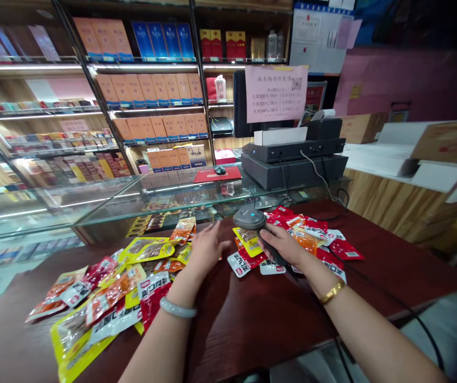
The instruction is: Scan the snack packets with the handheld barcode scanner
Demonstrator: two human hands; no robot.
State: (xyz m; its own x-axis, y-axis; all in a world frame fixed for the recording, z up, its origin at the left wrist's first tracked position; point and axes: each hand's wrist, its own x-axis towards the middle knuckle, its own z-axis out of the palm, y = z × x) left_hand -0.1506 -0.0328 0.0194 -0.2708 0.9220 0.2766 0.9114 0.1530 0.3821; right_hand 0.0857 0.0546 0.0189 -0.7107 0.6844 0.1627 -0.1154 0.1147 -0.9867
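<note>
Dark wood desk carried two heaps of snack packets. Right hand gripped a handheld scanner, fingers wrapped round its handle, blue light lit on the head, cable trailing off toward the person. Scanner head sat just over a yellow packet at the near edge of the right heap, mostly red and white packs, some orange. Left hand lay flat, fingers spread wide, holding nothing, palm down at the right edge of the left heap, touching or just above the nearest yellow and orange packs; couldn't tell which.

Left heap was the larger one: yellow, red, orange and white packs spread loosely toward the desk's left side. Strip of bare desk between the two heaps, under the forearms.

Judgement on progress: scanning looked roughly midway. Which heap held the scanned packs couldn't be read from the view; if the right heap was the done side, the bigger share was left.

Behind the desk: glass display case, till with receipt printer, pink notice, shelves of boxed goods.
</note>
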